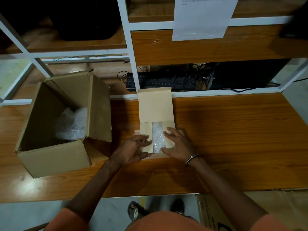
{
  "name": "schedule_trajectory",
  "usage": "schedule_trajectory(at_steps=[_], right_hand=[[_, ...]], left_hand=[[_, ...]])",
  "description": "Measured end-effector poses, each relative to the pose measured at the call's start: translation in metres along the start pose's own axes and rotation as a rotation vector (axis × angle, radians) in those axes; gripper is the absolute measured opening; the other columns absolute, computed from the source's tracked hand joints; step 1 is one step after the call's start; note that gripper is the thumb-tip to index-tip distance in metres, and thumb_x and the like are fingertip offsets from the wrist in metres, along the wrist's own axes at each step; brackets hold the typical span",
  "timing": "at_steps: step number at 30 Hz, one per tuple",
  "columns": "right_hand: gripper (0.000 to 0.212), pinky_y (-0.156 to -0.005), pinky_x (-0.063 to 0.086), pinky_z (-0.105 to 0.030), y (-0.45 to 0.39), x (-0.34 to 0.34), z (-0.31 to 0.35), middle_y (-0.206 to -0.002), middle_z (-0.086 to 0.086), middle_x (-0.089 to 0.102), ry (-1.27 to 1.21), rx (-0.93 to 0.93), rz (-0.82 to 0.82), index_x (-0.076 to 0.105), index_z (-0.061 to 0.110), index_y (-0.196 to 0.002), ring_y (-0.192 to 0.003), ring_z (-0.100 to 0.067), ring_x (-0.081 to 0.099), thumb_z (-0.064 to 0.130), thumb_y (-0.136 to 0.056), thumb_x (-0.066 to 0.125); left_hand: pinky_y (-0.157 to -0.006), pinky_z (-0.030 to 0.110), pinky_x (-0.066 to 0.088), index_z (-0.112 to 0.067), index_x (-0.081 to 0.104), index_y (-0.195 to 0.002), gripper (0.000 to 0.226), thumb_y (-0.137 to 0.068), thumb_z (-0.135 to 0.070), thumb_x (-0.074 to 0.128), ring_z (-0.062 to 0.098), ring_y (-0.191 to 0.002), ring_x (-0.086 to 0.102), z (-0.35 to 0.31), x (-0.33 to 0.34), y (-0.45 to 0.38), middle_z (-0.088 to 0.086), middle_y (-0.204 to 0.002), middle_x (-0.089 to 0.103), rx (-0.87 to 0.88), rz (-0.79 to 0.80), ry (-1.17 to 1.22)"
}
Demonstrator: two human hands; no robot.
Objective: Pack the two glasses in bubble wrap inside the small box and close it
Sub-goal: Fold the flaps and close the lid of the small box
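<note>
Desk (pixel 233 139) of glossy wood, shelving (pixel 131 47) behind; both grips spread, seemingly on small box (pixel 155 107) flaps.

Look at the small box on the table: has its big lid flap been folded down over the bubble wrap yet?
No: the lid flap stands open behind the small box, bubble wrap showing.

The scene is dim and warm-toned, with heavy darkness in the upper shelves (pixel 80 19) and at the frame corners. A soft pale glare sits on the tabletop (pixel 233 139) near its front left corner, pointing to light from overhead. Broad, soft shadows fall across the tabletop's middle and beneath the arms. The left hand (pixel 133 147) is slightly motion-blurred at the fingers (pixel 145 139). Wide-angle distortion bends the white shelf frame (pixel 131 64) outward toward the edges. The hanging paper sheet (pixel 201 19) has unreadable, soft print.
</note>
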State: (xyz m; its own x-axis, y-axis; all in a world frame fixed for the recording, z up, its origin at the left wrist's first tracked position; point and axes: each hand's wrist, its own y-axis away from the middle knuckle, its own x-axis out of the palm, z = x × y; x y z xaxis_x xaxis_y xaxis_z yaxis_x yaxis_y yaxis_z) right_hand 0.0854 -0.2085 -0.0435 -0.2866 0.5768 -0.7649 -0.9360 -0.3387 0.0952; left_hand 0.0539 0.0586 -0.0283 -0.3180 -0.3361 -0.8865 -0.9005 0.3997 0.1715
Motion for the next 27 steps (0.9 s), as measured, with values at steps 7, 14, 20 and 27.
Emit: schedule_trajectory(at_steps=[7, 14, 20, 27], right_hand=[[0.082, -0.114, 0.038, -0.030, 0.002, 0.004, 0.007, -0.161, 0.013, 0.033, 0.052, 0.009, -0.041, 0.049, 0.021, -0.151, -0.140, -0.008, 0.027, 0.050, -0.081, 0.079], [0.080, -0.115, 0.037, -0.033, -0.001, 0.001, 0.007, -0.161, 0.017, 0.035, 0.002, 0.066, -0.021, 0.051, 0.023, -0.150, -0.143, -0.007, 0.025, 0.055, -0.081, 0.078], [0.075, -0.110, 0.043, -0.035, -0.003, -0.001, 0.001, -0.157, 0.018, 0.040, -0.022, 0.050, -0.036, 0.058, 0.025, -0.145, -0.139, -0.008, 0.031, 0.058, -0.081, 0.077], [0.069, -0.105, 0.042, -0.028, -0.006, -0.004, -0.008, -0.152, 0.016, 0.046, -0.001, -0.030, -0.049, 0.063, 0.023, -0.140, -0.134, -0.007, 0.034, 0.060, -0.083, 0.074]], left_hand=[[-0.121, 0.040, 0.043, -0.038, 0.056, -0.148, 0.065, -0.089, -0.060, 0.072, 0.006, -0.153, 0.033, 0.004, -0.006, 0.000, -0.015, -0.164, 0.039, 0.056, 0.036, -0.067], [-0.124, 0.034, 0.035, -0.031, 0.060, -0.145, 0.054, -0.094, -0.040, 0.074, 0.003, -0.154, 0.026, 0.000, -0.002, 0.005, -0.009, -0.165, 0.037, 0.055, 0.060, 0.043], [-0.092, 0.033, 0.062, -0.042, 0.026, -0.164, 0.082, -0.095, -0.037, 0.071, 0.016, -0.150, 0.038, -0.008, 0.006, 0.018, -0.011, -0.173, 0.014, 0.113, -0.072, -0.012], [-0.080, 0.029, 0.062, -0.047, 0.033, -0.159, 0.063, -0.100, -0.050, 0.056, 0.023, -0.143, 0.051, -0.012, -0.003, 0.009, -0.005, -0.176, -0.001, 0.169, -0.063, -0.179]])
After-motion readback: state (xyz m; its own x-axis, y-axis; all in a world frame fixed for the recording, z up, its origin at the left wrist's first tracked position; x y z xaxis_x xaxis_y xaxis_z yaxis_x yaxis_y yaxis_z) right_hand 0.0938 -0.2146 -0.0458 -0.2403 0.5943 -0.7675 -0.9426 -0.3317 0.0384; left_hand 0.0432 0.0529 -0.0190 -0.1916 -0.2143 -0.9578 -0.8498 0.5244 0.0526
